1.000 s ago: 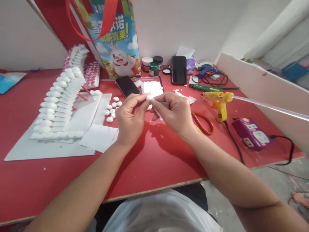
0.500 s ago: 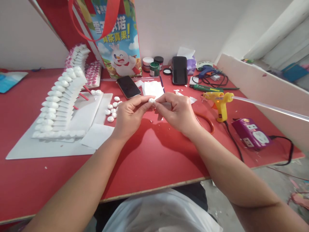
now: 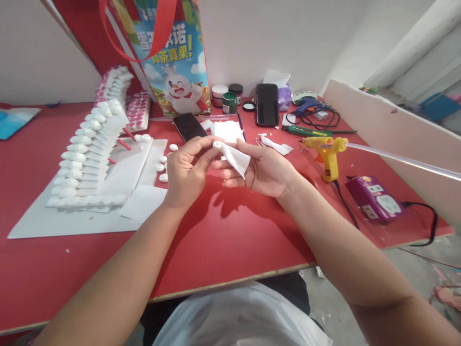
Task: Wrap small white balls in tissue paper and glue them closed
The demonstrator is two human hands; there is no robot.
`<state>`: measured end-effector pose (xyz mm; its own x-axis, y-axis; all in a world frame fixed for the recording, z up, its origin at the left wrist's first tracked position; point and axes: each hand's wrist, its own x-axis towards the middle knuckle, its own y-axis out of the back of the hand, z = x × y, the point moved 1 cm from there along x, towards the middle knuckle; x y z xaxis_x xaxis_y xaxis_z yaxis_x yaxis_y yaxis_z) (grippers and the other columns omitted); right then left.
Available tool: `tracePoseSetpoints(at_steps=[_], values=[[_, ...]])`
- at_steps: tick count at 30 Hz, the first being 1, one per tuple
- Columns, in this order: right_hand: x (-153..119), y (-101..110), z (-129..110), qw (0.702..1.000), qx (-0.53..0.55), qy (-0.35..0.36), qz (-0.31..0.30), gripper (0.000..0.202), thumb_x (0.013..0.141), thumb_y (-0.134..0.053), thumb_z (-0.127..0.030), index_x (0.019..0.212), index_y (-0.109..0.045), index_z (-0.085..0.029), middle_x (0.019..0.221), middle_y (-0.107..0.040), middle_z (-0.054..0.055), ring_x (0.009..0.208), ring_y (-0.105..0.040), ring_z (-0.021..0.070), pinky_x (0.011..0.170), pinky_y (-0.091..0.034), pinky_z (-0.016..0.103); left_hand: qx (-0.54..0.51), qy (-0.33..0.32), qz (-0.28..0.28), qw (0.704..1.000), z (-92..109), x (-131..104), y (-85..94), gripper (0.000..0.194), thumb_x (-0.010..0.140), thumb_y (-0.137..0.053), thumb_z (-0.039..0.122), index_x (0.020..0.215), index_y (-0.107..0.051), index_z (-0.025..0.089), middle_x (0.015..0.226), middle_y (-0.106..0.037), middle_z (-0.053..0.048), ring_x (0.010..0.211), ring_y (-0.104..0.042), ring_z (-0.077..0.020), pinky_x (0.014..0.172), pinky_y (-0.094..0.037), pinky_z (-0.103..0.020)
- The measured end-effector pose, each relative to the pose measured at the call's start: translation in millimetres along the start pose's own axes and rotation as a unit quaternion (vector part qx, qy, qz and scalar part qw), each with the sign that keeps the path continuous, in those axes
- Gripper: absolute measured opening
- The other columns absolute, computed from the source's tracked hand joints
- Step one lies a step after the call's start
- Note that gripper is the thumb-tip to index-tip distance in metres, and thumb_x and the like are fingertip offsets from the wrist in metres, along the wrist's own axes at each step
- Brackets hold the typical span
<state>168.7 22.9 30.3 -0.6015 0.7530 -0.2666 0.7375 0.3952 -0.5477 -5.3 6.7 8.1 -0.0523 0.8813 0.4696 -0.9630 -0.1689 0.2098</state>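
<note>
My left hand (image 3: 190, 166) pinches the rolled end of a white paper piece (image 3: 236, 159) between thumb and fingertips. From that round tip, the loose part of the paper flares out to the right. My right hand (image 3: 264, 168) is open with the palm turned up and its fingers spread behind and under the paper's loose end. Left of my left hand lie several small white paper balls (image 3: 163, 178), some hidden by the hand. A stack of white paper sheets (image 3: 227, 130) lies just beyond my fingers.
At left, a curved structure of white puffs (image 3: 81, 149) stands on a white board (image 3: 32, 223). A phone (image 3: 189, 127), small paint jars (image 3: 229, 103) and a black case (image 3: 267, 105) sit behind. To the right are a yellow glue gun (image 3: 327, 154) and purple box (image 3: 376, 198).
My right hand has let go of its pinch and opened, palm up. The paper's loose tail now shows, flaring right. My left hand has shifted slightly left, still pinching the rolled end.
</note>
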Motion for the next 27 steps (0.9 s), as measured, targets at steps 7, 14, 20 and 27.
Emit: tracePoseSetpoints(at_steps=[7,14,20,27], values=[[-0.7,1.6,1.9,0.995,0.094,-0.032,-0.027,0.026,0.105,-0.045,-0.029,0.106,-0.068,-0.016,0.077,-0.068,0.0,0.059,-0.061,0.0099,0.069,-0.064,0.029,0.01,-0.013,-0.011,1.0,3.3,-0.6,-0.4,0.018,0.094,-0.069,0.038,0.102,-0.08,0.026,0.096,-0.077,-0.003,0.092,-0.072,-0.02,0.086,-0.057,-0.031],[-2.4,-3.3,6.5,0.992,-0.078,0.09,0.039,0.023,0.085,-0.078,-0.038,0.089,-0.072,-0.016,0.072,-0.059,-0.002,0.056,-0.051,0.0083,0.062,-0.064,0.029,0.011,-0.007,0.001,1.0,-0.8,0.0,-1.9,0.021,0.092,-0.071,0.04,0.101,-0.081,0.024,0.093,-0.078,-0.003,0.086,-0.072,-0.0191,0.082,-0.058,-0.031],[-5.1,-8.7,8.1,0.916,-0.306,0.223,0.131,0.041,0.081,-0.078,-0.055,0.08,-0.075,-0.015,0.065,-0.058,-0.003,0.052,-0.053,0.008,0.057,-0.056,0.025,0.006,-0.019,0.009,1.0,-3.5,-1.3,-4.5,0.023,0.092,-0.072,0.039,0.103,-0.081,0.02,0.091,-0.078,-0.004,0.082,-0.072,-0.0181,0.08,-0.059,-0.029],[-7.1,-13.8,14.8,0.831,-0.415,0.301,0.214,0.045,0.092,-0.065,-0.057,0.08,-0.075,-0.014,0.066,-0.067,0.002,0.05,-0.062,0.0113,0.054,-0.05,0.024,0.08,-0.108,0.049,0.99,-1.0,-7.7,-11.8,0.021,0.094,-0.07,0.031,0.106,-0.081,0.02,0.095,-0.079,-0.006,0.085,-0.071,-0.0183,0.083,-0.056,-0.029]])
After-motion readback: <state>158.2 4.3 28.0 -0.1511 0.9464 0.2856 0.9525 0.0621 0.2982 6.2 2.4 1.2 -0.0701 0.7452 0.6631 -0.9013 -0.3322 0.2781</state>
